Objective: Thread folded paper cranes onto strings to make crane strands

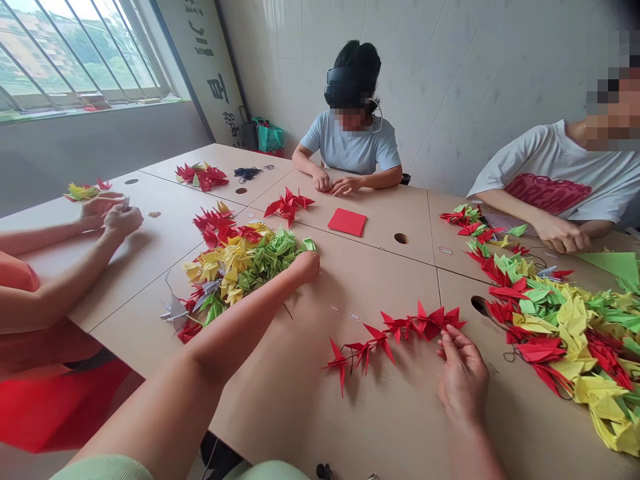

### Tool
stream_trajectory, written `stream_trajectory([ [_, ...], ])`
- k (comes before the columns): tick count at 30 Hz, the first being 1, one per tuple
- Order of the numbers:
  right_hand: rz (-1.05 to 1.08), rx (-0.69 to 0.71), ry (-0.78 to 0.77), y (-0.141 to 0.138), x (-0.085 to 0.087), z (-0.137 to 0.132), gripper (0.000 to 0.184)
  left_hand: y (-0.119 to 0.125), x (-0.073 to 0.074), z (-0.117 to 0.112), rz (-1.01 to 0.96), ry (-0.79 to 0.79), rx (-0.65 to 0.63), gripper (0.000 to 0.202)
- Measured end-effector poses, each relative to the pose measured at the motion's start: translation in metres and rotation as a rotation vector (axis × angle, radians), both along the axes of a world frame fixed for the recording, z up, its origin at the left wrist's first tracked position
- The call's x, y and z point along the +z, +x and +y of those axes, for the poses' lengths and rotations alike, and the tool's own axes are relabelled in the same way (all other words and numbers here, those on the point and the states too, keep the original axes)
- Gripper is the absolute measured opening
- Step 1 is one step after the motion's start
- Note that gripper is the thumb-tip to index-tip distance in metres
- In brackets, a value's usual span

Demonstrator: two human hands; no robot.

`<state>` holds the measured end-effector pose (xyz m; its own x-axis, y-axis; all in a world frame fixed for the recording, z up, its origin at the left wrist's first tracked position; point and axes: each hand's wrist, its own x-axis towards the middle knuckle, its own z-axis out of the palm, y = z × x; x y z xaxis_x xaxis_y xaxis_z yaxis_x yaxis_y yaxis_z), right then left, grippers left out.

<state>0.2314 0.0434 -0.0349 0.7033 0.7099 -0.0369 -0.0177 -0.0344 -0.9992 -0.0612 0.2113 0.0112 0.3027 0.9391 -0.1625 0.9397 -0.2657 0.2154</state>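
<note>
My left hand point(305, 268) reaches out to the right edge of a heap of folded paper cranes. Its fingers are curled around a green paper crane point(307, 245), though the fingertips are partly hidden. Green cranes point(273, 257) and yellow cranes point(234, 263) make up most of that heap, with red ones around them. Closer to me on the right, my right hand point(464, 373) pinches the end of a string of red paper cranes point(385, 340). The string lies in a curve over the table, with dark thread showing between the cranes.
A large pile of strung cranes point(570, 333) covers the table's right side. Red paper squares point(347, 222), loose red cranes point(289, 205) and dark thread point(247, 174) lie farther off. Three people work around the table point(390, 267), which has round holes point(401, 238).
</note>
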Motion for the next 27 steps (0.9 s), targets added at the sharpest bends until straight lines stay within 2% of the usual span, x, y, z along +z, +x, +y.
stream_trajectory([
  [13,0.011,-0.001,0.01,-0.0011,0.0021,0.0005,0.039,0.0003,0.0,-0.0034,0.022,0.001,-0.058,0.018],
  [22,-0.012,0.0,-0.009,0.0005,-0.001,0.0004,0.042,-0.0008,-0.0004,-0.0025,0.026,-0.013,-0.002,0.02],
  [25,-0.098,0.006,-0.05,-0.0001,0.0008,-0.0012,0.04,0.0021,0.0013,-0.0027,0.049,-0.023,0.002,0.021],
  [27,-0.262,0.027,-0.049,-0.0053,0.0047,-0.0037,0.038,0.0033,0.0026,-0.003,0.062,-0.031,-0.005,0.02],
])
